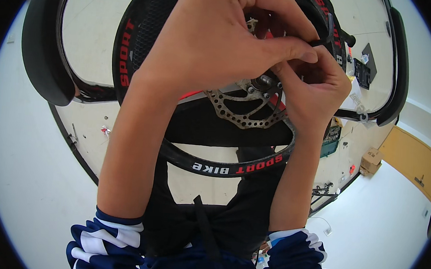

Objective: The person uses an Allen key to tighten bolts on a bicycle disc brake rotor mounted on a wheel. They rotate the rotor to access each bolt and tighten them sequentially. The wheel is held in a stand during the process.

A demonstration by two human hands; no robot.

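My left hand (221, 45) reaches across a bicycle wheel, its thumb and forefinger pinched together near the hub. A thin, bent black strip (325, 41) comes out between those fingertips; whether it is a cable or a tie, I cannot tell. Close against it, my right hand (321, 89) is closed too, thumb and fingers curled, and what they hold is hidden. Under both hands lies the wheel's black rim (174, 155), with red and white lettering. A silver brake disc (241, 117) with many holes shows below my left palm, beside the hub (265, 83).
Black padded armrests flank the wheel, one on the left (47, 43) and one on the right (397, 67). On the floor to the right are a black tool case (362, 73), a green box (331, 142) and cardboard boxes (372, 159). Small parts lie scattered about.
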